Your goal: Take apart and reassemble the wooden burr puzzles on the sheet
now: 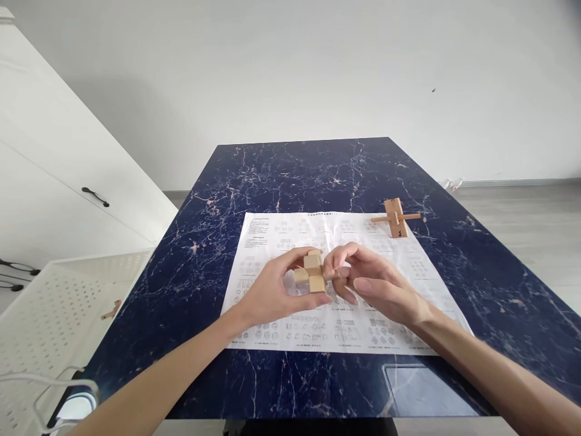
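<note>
My left hand (276,287) grips a light wooden interlocking block puzzle (315,274) between thumb and fingers, just above a printed paper sheet. Square block ends stick out of the puzzle toward me. At its right side is my right hand (374,278), with bent fingertips at or against the wood and the thumb held apart. Whether those fingertips press on the puzzle is hard to see. Beneath both hands the instruction sheet (267,248) lies spread out, covered in small diagrams. A second, browner wooden puzzle (396,218) with a crossing stick rests on its upper right corner.
The table (290,175) has a dark blue marbled top. At its near edge lies a flat glassy rectangle (426,390). To the left are a white perforated bin (59,297) with a small wooden piece (111,310), a white cable (49,380) and a white cabinet (77,145).
</note>
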`<state>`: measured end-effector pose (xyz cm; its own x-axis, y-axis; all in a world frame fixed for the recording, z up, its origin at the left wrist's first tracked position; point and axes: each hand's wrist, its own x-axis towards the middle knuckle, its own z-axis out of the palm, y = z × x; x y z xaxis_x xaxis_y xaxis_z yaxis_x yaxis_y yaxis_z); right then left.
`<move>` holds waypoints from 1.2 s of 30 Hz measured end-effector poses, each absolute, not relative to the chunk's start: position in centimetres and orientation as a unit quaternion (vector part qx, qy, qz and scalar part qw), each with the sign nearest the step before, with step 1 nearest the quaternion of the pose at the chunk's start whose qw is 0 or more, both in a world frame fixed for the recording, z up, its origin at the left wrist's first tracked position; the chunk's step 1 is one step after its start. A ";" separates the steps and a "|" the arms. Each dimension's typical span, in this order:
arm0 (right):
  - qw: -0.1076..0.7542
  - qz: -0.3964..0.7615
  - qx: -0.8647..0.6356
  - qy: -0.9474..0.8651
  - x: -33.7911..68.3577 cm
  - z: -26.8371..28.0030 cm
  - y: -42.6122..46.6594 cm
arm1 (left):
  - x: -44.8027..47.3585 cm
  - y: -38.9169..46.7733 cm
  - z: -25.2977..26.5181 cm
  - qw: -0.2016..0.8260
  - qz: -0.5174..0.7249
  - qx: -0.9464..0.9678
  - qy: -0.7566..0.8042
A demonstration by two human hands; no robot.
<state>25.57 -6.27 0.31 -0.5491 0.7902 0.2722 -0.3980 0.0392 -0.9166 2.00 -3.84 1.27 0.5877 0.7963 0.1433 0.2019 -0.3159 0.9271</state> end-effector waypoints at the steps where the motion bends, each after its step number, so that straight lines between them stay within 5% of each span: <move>1: 0.448 0.655 -0.194 -0.576 25.6 0.4 -6.3 | 2.0 -3.9 1.4 0.468 0.323 0.749 0.339; 9: 0.413 0.403 -0.405 -0.709 25.1 -0.4 -6.8 | 1.9 -3.7 0.9 0.366 0.381 0.782 0.331; 22: 0.242 0.584 -0.282 -0.721 25.8 1.3 -6.2 | 1.5 -3.8 1.6 0.327 0.354 0.849 0.216; 36: 0.279 0.503 -0.307 -0.758 25.4 0.5 -6.3 | 1.5 -4.4 1.9 0.291 0.349 0.862 0.227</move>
<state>25.44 -6.32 0.55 -0.6554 0.7466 0.1137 0.1853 0.3049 -0.9342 1.55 -4.38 1.92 0.6539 0.5936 0.4690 0.1880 -0.7280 0.6593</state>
